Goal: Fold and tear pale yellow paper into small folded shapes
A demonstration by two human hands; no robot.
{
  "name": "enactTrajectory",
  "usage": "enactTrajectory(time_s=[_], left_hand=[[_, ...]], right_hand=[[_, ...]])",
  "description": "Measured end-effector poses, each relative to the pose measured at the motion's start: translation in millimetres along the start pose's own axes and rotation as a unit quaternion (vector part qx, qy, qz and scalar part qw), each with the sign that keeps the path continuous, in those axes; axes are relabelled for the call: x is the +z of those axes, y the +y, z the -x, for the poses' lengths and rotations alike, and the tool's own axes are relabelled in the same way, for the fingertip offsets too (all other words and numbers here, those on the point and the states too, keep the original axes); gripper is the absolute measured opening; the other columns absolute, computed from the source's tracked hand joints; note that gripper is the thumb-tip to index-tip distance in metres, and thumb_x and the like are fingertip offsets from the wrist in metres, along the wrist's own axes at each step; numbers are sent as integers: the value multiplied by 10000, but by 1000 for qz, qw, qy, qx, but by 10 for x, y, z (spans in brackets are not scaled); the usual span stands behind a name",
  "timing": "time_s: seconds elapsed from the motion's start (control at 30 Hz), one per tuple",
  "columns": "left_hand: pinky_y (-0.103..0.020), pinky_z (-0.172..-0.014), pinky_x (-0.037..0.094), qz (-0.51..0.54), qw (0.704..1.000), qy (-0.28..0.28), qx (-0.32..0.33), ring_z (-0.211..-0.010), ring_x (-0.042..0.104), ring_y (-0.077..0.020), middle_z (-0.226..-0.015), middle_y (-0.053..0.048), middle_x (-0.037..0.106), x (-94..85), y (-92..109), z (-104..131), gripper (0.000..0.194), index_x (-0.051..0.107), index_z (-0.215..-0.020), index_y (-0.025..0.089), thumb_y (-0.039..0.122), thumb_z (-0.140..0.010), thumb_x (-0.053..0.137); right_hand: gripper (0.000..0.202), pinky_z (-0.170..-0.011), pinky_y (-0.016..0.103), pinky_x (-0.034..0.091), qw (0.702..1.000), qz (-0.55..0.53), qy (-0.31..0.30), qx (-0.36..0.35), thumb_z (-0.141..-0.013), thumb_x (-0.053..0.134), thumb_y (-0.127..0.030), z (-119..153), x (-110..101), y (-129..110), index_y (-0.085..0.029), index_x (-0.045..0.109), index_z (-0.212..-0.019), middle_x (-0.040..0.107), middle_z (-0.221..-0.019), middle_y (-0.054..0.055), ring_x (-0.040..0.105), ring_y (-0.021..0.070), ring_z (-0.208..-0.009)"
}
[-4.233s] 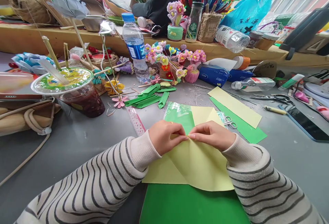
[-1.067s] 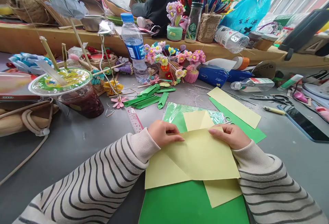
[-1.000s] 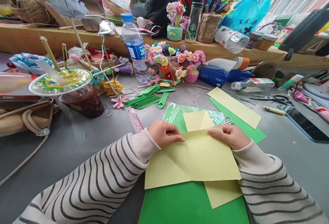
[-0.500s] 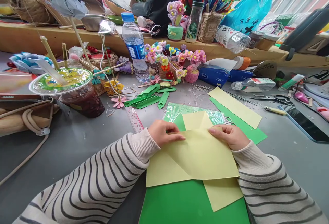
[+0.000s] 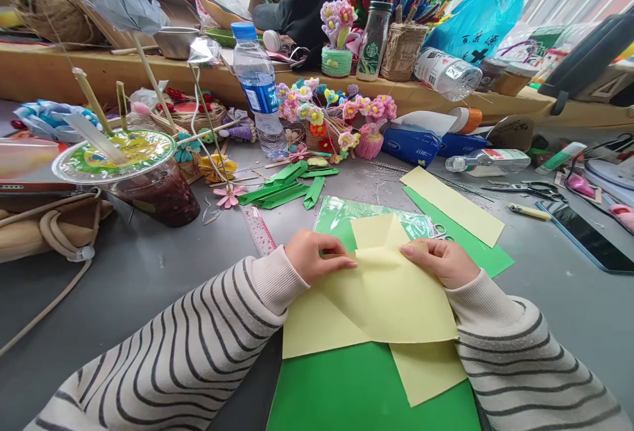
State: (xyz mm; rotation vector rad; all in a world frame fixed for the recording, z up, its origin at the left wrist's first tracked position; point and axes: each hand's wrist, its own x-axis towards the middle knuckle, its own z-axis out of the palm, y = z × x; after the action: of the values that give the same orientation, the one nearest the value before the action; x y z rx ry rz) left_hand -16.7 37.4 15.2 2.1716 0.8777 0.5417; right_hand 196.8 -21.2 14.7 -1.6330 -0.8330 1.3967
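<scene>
A sheet of pale yellow paper (image 5: 396, 299) is pinched along its far edge by both hands. My left hand (image 5: 319, 258) grips it at the left, thumb on top. At the right my right hand (image 5: 440, 259) holds the same edge between thumb and fingers. The paper bulges and creases between the two grips. Beneath it lies green paper (image 5: 356, 391), with another yellow piece (image 5: 430, 368) sticking out at the lower right. Just beyond the hands, a yellow piece (image 5: 376, 230) rests near a clear plastic packet (image 5: 341, 210).
Folded green paper strips (image 5: 282, 187) and a ruler (image 5: 260, 230) lie beyond my left hand. A lidded drink cup (image 5: 153, 193) stands at the left, a water bottle (image 5: 260, 94) behind. To the right are a yellow strip (image 5: 453, 206), scissors (image 5: 532, 189) and a phone (image 5: 589, 236).
The yellow sheet has bent more between my hands, with a stronger bulge near its far edge. Its near edge has lifted slightly. Both hands stay almost in place.
</scene>
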Motion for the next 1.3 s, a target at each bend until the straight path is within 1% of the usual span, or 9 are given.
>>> enactTrajectory(time_s=[0.2, 0.3, 0.7, 0.8, 0.9, 0.97, 1.07, 1.2, 1.3], left_hand=[[-162, -440, 320, 1, 1000, -12, -19, -433, 407, -62, -481, -3, 561, -9, -11, -2, 258, 643, -607, 107, 354, -641, 577], [-162, -435, 319, 2, 1000, -9, -26, -431, 406, -62, -481, -3, 562, -13, -9, -5, 256, 641, -599, 110, 356, -634, 580], [-172, -460, 349, -6, 1000, 21, 1, -434, 443, -72, -485, -7, 583, 16, 1, -4, 212, 640, -581, 130, 333, -624, 595], [-181, -479, 368, 10, 1000, 23, -15, -453, 464, -81, -504, -13, 595, -32, 18, 1, 221, 636, -581, 133, 347, -618, 594], [-197, -532, 404, 56, 995, 45, -66, -536, 522, -111, -589, -33, 622, -167, 35, 8, 257, 632, -651, 123, 367, -569, 628], [-205, -543, 423, 118, 983, 66, -124, -583, 557, -132, -611, -31, 627, -270, 38, 10, 334, 616, -767, 122, 369, -543, 646], [-219, -527, 449, 225, 946, 93, -213, -589, 584, -147, -611, -11, 631, -348, 37, 7, 446, 581, -884, 142, 391, -522, 655], [-234, -500, 473, 321, 895, 91, -297, -542, 588, -153, -607, -22, 640, -267, 40, 11, 356, 629, -689, 122, 366, -442, 704], [-225, -490, 479, 354, 878, 119, -299, -513, 582, -140, -587, -19, 645, -181, 36, 22, 286, 641, -608, 115, 316, -424, 724]], right_hand=[[248, -359, 184, 396, 999, -25, -13, 28, -478, 703, -344, 72, 38, -67, -134, 573, -500, 591, -440, -9, 520, 93, -373], [235, -359, 192, 408, 999, -14, 8, 36, -460, 715, -318, 100, 63, -103, -135, 571, -491, 602, -442, -3, 535, 106, -377], [246, -337, 180, 391, 999, -4, 29, 31, -450, 717, -324, 99, 77, -107, -125, 583, -506, 597, -429, 0, 520, 96, -359], [240, -348, 181, 397, 999, -10, 28, 22, -456, 717, -324, 89, 59, -97, -130, 588, -516, 599, -439, -6, 522, 95, -369], [235, -356, 179, 402, 999, -37, 34, -4, -461, 718, -327, 74, 17, -94, -142, 591, -531, 597, -450, -21, 525, 92, -380], [230, -376, 191, 424, 997, -64, 43, -16, -471, 715, -330, 66, -13, -99, -155, 602, -569, 613, -481, -21, 543, 105, -405], [228, -389, 204, 446, 993, -98, 55, -25, -484, 711, -326, 57, -42, -106, -168, 614, -618, 629, -513, -14, 561, 122, -429], [236, -374, 201, 450, 990, -118, 74, -34, -474, 717, -317, 51, -42, -108, -171, 618, -631, 630, -512, -10, 563, 128, -424], [245, -349, 196, 439, 989, -120, 77, -32, -457, 723, -319, 49, -29, -109, -159, 614, -607, 626, -493, -2, 552, 125, -400]])
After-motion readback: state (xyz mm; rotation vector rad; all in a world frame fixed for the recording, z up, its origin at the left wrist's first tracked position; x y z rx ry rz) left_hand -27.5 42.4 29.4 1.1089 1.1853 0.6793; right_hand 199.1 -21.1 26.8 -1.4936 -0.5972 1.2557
